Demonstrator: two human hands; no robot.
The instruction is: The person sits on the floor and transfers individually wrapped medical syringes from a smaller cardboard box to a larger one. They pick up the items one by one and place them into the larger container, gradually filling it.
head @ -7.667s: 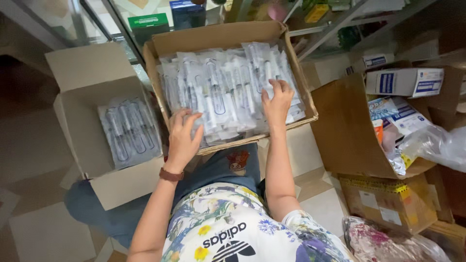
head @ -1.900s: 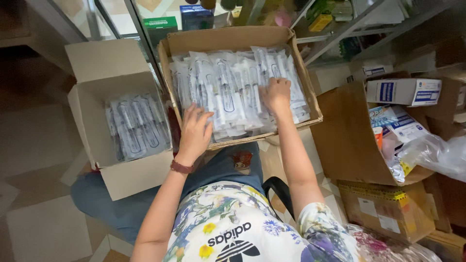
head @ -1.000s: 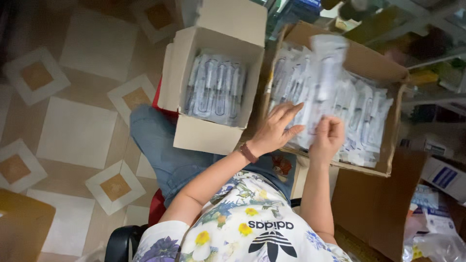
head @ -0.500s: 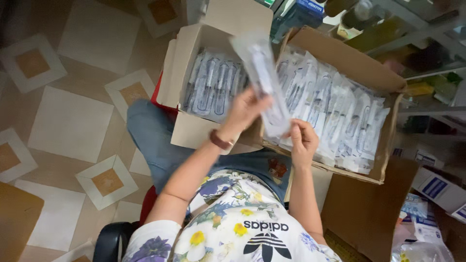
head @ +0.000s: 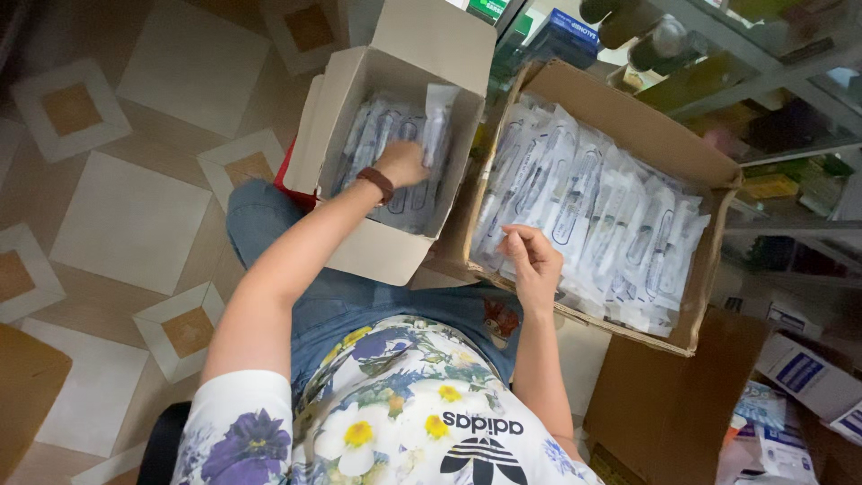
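Syringe packets (head: 422,135): clear sealed sleeves, a small bundle of them standing on end against the right wall of the white box (head: 377,247). Left hand (head: 401,163) is inside that box, fingers closed on the lower part of the bundle, which rises just above the knuckles. A brown wristband (head: 377,182) sits at the box rim. More packets lie flat in the bottom of the white box, under and to the left of the hand.

Brown box (head: 669,144): open, shallow, just right of the white one, filled with overlapping rows of the same packets (head: 611,224). Right hand (head: 530,265) rests at its near left corner, fingers loosely curled with the tips on the nearest packets; it grips nothing that can be made out.

Support: both boxes sit low in front of the seated person, the white one over a knee in blue jeans (head: 269,229), the brown one beside it; whether the brown box rests on the lap or the floor cannot be told.

Floor (head: 135,216): pale tiles with tan square insets.

Surroundings: glass-and-metal shelving (head: 763,81) behind the boxes, carrying bottles and small coloured cartons. A larger brown carton (head: 664,404) stands at the right, with white-and-blue cartons (head: 808,377) beyond it. Another brown carton edge (head: 27,395) shows at far left.
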